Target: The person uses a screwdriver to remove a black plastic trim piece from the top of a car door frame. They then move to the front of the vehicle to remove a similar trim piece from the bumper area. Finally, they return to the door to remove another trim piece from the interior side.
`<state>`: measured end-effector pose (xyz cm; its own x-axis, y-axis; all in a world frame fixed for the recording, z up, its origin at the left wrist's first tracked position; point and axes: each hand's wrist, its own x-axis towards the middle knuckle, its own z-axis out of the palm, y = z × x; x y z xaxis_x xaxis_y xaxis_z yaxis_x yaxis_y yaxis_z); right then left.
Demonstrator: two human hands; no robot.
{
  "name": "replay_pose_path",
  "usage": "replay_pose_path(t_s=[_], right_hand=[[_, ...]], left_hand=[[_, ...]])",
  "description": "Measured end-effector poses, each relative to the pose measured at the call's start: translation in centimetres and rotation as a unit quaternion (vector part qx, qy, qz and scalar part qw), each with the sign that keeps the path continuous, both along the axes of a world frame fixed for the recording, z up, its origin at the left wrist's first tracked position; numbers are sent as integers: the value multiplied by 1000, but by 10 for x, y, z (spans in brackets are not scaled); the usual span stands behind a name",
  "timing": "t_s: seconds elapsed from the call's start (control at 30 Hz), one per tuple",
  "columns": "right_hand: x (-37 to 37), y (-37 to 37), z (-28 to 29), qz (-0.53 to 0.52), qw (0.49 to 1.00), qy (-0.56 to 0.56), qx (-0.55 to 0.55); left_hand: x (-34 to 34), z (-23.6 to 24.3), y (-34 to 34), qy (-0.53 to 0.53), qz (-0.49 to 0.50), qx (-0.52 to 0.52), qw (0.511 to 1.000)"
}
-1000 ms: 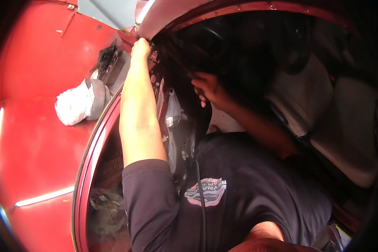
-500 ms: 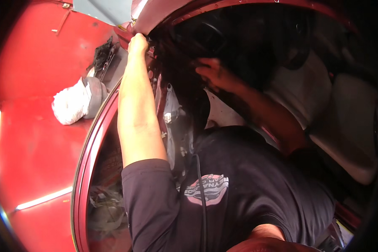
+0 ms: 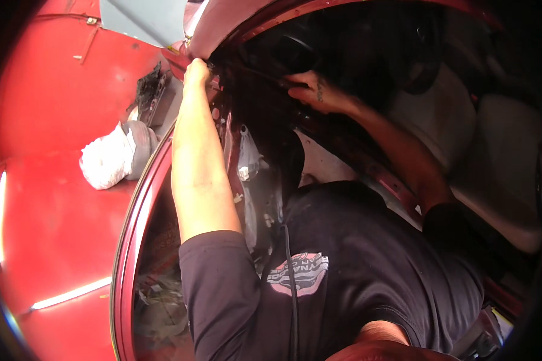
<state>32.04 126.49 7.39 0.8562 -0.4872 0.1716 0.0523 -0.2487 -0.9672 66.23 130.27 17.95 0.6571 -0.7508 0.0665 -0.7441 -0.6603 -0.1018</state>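
Observation:
My left hand (image 3: 197,73) reaches to the front edge of the opened dark red car door (image 3: 140,222), where it meets the body. Its fingers are curled into the gap there, and what they grip is hidden. My right hand (image 3: 316,93) is inside the dim car, near the dashboard side of the door opening. Its thumb and forefinger stand apart, pointing left, with nothing plain between them; the other fingers are in shadow. Below and between the hands, the door's bare inner side shows a grey plastic sheet (image 3: 248,159).
Light seats (image 3: 488,162) lie to the right, past the red door sill (image 3: 391,180). A dark steering wheel (image 3: 424,66) shows dimly ahead. Left of the door, a white-wrapped round bundle (image 3: 107,159) and a dark torn part (image 3: 150,87) rest by the red floor (image 3: 48,216).
My right hand has shifted slightly right and up, its fingers less spread. My left hand stays at the door's front edge, a little lower in view as the view shifts.

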Motion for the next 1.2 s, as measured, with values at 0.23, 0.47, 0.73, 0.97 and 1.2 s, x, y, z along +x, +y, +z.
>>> replay_pose_path(t_s=[0.23,0.47,0.73,0.97,1.2], right_hand=[[-1,-4,-5,-4,999,-15,-39],[-3,-1,5,2,998,-20,-54],[2,-6,-11,-28,988,-38,-145],[-5,-1,11,48,988,27,145],[1,4,25,31,991,22,129]], left_hand=[[31,-24,-7,21,-17,12,1000],[51,-30,0,32,-23,-12,999],[55,-31,-5,58,-29,-20,998],[77,-44,-4,50,-41,4,998],[64,-40,-9,32,-26,21,999]])
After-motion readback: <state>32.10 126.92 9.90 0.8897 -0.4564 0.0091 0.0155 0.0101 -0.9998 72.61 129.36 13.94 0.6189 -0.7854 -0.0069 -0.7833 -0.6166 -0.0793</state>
